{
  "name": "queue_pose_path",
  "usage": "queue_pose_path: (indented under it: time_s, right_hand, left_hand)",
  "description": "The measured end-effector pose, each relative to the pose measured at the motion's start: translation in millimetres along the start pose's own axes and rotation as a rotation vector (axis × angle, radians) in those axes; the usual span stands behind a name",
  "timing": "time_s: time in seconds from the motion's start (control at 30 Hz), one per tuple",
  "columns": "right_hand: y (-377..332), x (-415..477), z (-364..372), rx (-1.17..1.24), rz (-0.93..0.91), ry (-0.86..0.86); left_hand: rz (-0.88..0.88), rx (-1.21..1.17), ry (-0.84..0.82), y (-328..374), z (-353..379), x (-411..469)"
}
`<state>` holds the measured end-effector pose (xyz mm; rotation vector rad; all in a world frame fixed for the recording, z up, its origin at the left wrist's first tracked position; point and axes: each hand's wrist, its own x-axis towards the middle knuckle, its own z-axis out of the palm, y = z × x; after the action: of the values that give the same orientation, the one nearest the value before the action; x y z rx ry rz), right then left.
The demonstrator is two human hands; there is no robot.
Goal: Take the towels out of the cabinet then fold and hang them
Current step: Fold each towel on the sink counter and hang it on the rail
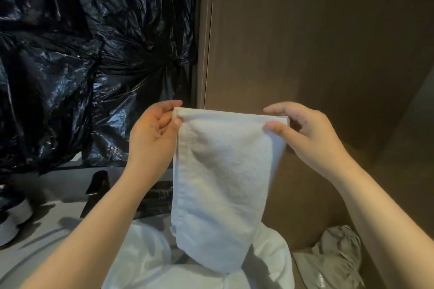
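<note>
A person holds a white towel (220,178) up at chest height in front of a brown cabinet panel (317,42), the left hand (152,134) pinching one top corner between thumb and fingers and the right hand (303,129) pinching the other, so that the cloth hangs folded in a long, narrow strip. Below it lies more white fabric (145,260), with a crumpled grey cloth (335,248) to the right; black plastic sheeting (82,54) covers the wall to the left above a pale counter (47,195). The fold looks part done, and the hanging is yet to come. Both grips are light and sit right at the corners: a slip on either side would likely let the layers slide apart and drop the towel onto the pile beneath, undoing the fold.
</note>
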<state>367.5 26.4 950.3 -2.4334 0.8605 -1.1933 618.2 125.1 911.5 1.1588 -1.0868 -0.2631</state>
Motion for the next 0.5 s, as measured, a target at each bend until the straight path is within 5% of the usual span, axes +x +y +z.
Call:
queue_pose_path:
  time_s: [0.2,0.5]
  right_hand:
    - [-0.6,-10.4,-4.1,-0.15,0.048,-0.117]
    - [-25.6,-11.5,43.7,0.032,-0.035,-0.201]
  left_hand:
    - [0.022,-0.034,-0.065,9.4,9.5,-4.5]
    - [0.127,0.076,-0.175,19.4,19.1,-16.8]
